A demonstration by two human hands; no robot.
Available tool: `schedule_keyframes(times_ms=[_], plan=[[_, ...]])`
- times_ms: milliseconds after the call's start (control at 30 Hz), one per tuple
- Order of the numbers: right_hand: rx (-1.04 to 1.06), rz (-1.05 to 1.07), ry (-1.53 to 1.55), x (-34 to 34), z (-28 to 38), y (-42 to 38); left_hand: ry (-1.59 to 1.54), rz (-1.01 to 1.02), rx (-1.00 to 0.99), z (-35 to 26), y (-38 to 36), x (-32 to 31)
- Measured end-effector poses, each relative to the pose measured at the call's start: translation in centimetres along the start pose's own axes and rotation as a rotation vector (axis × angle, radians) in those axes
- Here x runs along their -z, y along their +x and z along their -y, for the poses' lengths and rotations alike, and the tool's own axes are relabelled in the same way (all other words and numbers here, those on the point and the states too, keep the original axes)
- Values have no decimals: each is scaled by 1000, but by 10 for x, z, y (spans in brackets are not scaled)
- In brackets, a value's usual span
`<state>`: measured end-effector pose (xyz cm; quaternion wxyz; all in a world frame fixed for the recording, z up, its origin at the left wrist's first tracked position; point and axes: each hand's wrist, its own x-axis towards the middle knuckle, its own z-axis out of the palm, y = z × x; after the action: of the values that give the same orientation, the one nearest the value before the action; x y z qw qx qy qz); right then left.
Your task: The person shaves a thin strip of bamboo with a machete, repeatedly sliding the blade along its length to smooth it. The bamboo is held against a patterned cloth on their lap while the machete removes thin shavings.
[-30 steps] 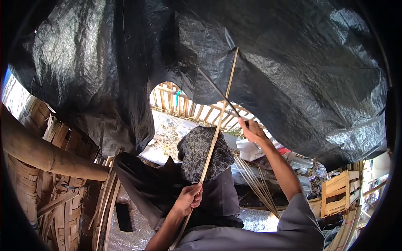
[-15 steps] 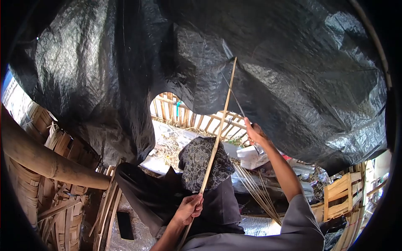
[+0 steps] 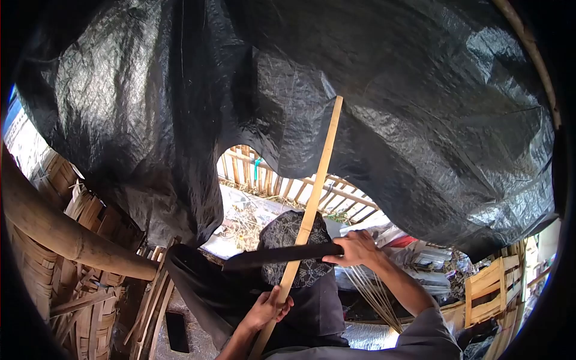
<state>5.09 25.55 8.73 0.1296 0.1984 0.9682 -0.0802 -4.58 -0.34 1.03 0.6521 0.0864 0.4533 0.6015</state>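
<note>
My left hand (image 3: 268, 311) is closed round the lower part of a long, pale bamboo strip (image 3: 326, 156). The strip slants up and away from my lap, its broad face turned to me. In my right hand (image 3: 355, 248) is the handle of a machete (image 3: 264, 258) with a wide dark blade. The blade points left and crosses in front of the strip, a little above my left hand. Behind both, a black patterned cloth (image 3: 281, 229) covers my knee.
A black tarp (image 3: 420, 126) hangs across the front. At left are a thick bamboo pole (image 3: 78, 247), woven bamboo pieces (image 3: 33, 282) and a phone (image 3: 177, 332) on the floor. Thin strips (image 3: 375, 294) and a slatted wooden frame (image 3: 485, 291) lie to the right. A bamboo fence (image 3: 267, 177) shows beyond.
My right hand has come down and closer, swinging the machete from pointing up along the strip to lying across it. The bamboo strip has turned from its narrow edge to its broad face.
</note>
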Motion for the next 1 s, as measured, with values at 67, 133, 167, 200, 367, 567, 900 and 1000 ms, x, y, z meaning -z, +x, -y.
schedule_keyframes(times_ms=[67,133,167,200,367,567,900,1000], plan=[[22,29,-59,0,10,4,170,-101,-87,-8,-1,-8],[63,24,-97,-4,13,6,201,-159,-154,-1,7,-12],[50,12,-103,-2,15,7,237,-216,-243,1,13,-13],[89,-56,-89,-3,14,7,284,-227,-251,-1,16,-12],[27,-264,83,5,-1,26,185,-130,-201,7,19,0],[-65,-89,304,2,1,23,3,-105,-110,-1,17,-4],[143,-427,54,-8,-12,26,136,-143,-204,-1,22,-3],[69,-344,73,-7,5,16,3,-112,-129,-3,15,-5]])
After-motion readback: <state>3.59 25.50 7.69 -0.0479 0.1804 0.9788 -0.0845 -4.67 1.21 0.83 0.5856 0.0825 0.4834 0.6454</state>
